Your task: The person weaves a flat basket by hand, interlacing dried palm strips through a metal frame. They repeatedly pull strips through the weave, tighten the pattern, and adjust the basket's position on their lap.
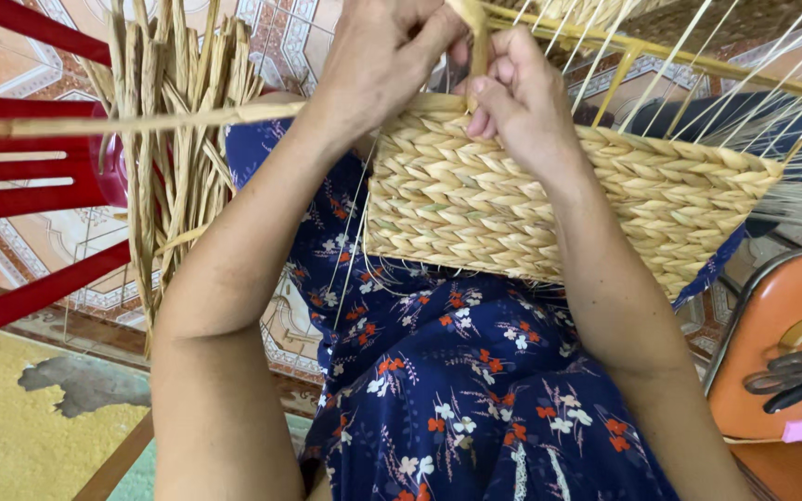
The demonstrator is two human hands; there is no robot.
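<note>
Hands weaving a straw basket on the lap

Fingertips of both hands run off the far edge of the view, so the pinch is partly cut off. Pale woven straw basket (549,199) lies on the lap over the blue flowered dress (457,371), its thin upright stakes (772,83) fanning far right. Left hand (378,65) and right hand (517,97) each clench on a flat tan straw strand (475,37) at the basket's far rim. Loose dried straw bundle (174,139) hangs left, against a red plastic chair (30,176); an orange stool (782,343) stands right.
</note>
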